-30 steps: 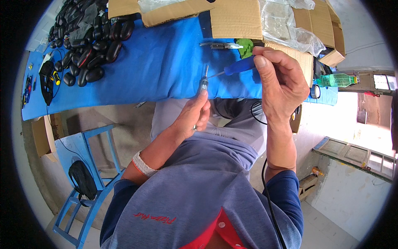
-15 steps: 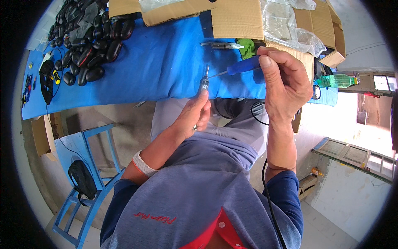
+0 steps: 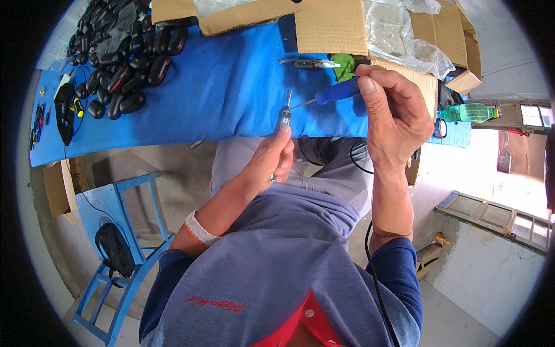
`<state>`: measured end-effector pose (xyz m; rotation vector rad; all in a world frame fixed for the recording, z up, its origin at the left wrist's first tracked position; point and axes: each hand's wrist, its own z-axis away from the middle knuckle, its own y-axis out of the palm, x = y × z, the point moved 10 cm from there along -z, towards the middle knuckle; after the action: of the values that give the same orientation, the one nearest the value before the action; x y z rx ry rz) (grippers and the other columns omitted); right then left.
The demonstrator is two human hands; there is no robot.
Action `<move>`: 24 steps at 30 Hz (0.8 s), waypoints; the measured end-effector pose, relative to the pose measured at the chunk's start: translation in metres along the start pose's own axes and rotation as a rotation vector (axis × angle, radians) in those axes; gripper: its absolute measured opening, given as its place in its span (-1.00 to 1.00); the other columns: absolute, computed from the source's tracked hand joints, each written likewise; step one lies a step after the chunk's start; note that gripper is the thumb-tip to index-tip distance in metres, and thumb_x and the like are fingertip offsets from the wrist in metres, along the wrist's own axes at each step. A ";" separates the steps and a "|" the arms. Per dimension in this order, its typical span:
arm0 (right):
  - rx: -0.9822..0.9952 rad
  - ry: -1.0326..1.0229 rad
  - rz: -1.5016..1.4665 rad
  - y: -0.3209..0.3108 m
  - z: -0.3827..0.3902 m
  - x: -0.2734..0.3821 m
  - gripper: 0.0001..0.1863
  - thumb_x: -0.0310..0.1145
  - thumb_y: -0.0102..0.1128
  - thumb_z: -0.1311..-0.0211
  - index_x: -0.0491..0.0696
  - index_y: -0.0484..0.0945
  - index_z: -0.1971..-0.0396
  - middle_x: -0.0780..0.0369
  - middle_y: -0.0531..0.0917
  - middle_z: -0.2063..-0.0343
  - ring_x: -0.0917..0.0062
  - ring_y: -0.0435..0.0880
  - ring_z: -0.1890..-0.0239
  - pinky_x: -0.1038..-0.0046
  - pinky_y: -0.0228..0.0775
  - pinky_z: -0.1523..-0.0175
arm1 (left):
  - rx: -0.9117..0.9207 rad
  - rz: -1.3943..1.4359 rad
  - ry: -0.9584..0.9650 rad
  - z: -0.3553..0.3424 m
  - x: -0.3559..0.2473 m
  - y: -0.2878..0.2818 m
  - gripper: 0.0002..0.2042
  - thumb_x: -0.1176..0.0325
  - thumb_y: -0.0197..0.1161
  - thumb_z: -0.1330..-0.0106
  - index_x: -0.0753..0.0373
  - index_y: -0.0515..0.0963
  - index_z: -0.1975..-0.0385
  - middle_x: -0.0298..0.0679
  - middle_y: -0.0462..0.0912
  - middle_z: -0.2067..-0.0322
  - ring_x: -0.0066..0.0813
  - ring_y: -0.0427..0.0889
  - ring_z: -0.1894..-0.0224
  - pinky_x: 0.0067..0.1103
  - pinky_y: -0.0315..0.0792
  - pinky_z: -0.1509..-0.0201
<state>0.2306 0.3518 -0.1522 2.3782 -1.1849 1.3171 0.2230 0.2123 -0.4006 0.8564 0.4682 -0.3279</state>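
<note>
My left hand [image 3: 270, 157] is closed around a slim dark cylindrical piece [image 3: 285, 115] with a thin metal tip pointing up; its exact kind cannot be made out. My right hand [image 3: 396, 118] pinches the end of a blue-handled screwdriver [image 3: 338, 92] between thumb and fingers. The screwdriver's thin shaft points left and reaches the side of the dark piece, just below its metal tip. Both hands are held at the near edge of the blue-covered table [image 3: 219, 87]. Beyond them on the cloth lie a slim grey and dark tool [image 3: 309, 63] and a green cloth [image 3: 344, 67].
Many black, rounded plastic casings [image 3: 133, 69] are heaped at the far left. Open cardboard boxes [image 3: 331, 26] and clear plastic wrap [image 3: 399, 40] line the back. On the right lies a green bottle [image 3: 471, 113]. A blue chair [image 3: 104, 214] stands at the left.
My right hand and the screwdriver have shifted very slightly to the left, with the handle turned a little. My left hand and the dark piece stay where they were.
</note>
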 end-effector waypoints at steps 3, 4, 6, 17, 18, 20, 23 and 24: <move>-0.004 -0.004 -0.006 0.000 0.000 -0.001 -0.84 -0.53 0.38 -0.11 -0.19 0.63 0.30 0.21 0.72 0.32 0.68 0.64 0.30 0.71 0.44 0.21 | 0.008 0.004 0.001 -0.002 0.002 -0.001 -0.52 -0.24 -0.09 -0.39 0.07 0.25 0.51 -0.45 0.23 0.74 -0.70 0.17 0.77 -0.67 0.07 0.72; -0.006 -0.003 -0.005 0.000 0.000 0.000 -0.84 -0.53 0.38 -0.11 -0.19 0.63 0.30 0.21 0.72 0.32 0.68 0.64 0.30 0.71 0.44 0.21 | 0.012 0.006 0.000 -0.002 0.002 -0.001 -0.53 -0.23 -0.10 -0.40 0.07 0.25 0.51 -0.46 0.24 0.74 -0.71 0.17 0.78 -0.68 0.09 0.74; -0.005 -0.002 0.007 0.000 0.000 0.000 -0.84 -0.54 0.38 -0.11 -0.19 0.63 0.30 0.21 0.72 0.32 0.68 0.64 0.31 0.71 0.44 0.21 | 0.011 0.007 0.000 -0.001 0.000 0.001 -0.53 -0.22 -0.11 -0.40 0.07 0.25 0.51 -0.46 0.24 0.74 -0.71 0.17 0.78 -0.68 0.09 0.74; -0.004 0.010 -0.036 -0.001 -0.001 0.000 -0.85 -0.58 0.35 -0.12 -0.21 0.62 0.29 0.18 0.72 0.31 0.65 0.64 0.28 0.67 0.46 0.16 | 0.011 0.003 0.001 0.001 -0.001 0.002 -0.52 -0.24 -0.07 -0.39 0.06 0.25 0.52 -0.45 0.22 0.73 -0.70 0.15 0.74 -0.67 0.05 0.68; -0.001 0.009 -0.022 -0.001 -0.001 0.000 -0.85 -0.58 0.35 -0.12 -0.21 0.62 0.29 0.19 0.72 0.31 0.65 0.63 0.29 0.67 0.46 0.16 | 0.008 0.002 0.003 0.001 -0.001 0.001 -0.52 -0.24 -0.07 -0.39 0.06 0.25 0.52 -0.45 0.22 0.73 -0.70 0.15 0.74 -0.67 0.05 0.68; 0.005 0.009 0.006 -0.001 0.000 -0.001 -0.85 -0.58 0.35 -0.12 -0.22 0.62 0.29 0.19 0.72 0.31 0.66 0.63 0.29 0.67 0.46 0.15 | 0.006 0.000 0.006 0.000 -0.001 0.001 -0.52 -0.24 -0.07 -0.39 0.06 0.25 0.52 -0.46 0.22 0.73 -0.70 0.15 0.74 -0.67 0.05 0.68; -0.024 0.004 -0.019 -0.003 0.000 -0.002 -0.86 -0.56 0.36 -0.11 -0.21 0.63 0.31 0.21 0.72 0.32 0.68 0.62 0.31 0.71 0.44 0.20 | 0.010 -0.005 0.009 0.001 -0.001 0.002 -0.52 -0.25 -0.06 -0.38 0.06 0.24 0.52 -0.46 0.22 0.73 -0.70 0.15 0.74 -0.67 0.05 0.68; -0.018 0.000 -0.008 -0.002 0.000 -0.002 -0.86 -0.56 0.36 -0.11 -0.20 0.63 0.31 0.21 0.72 0.32 0.69 0.62 0.32 0.71 0.43 0.20 | 0.012 -0.005 0.008 0.000 -0.001 0.002 -0.52 -0.25 -0.06 -0.38 0.06 0.24 0.52 -0.46 0.22 0.72 -0.70 0.15 0.74 -0.67 0.05 0.68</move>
<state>0.2315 0.3546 -0.1527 2.3679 -1.1805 1.2981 0.2232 0.2131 -0.3991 0.8685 0.4760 -0.3319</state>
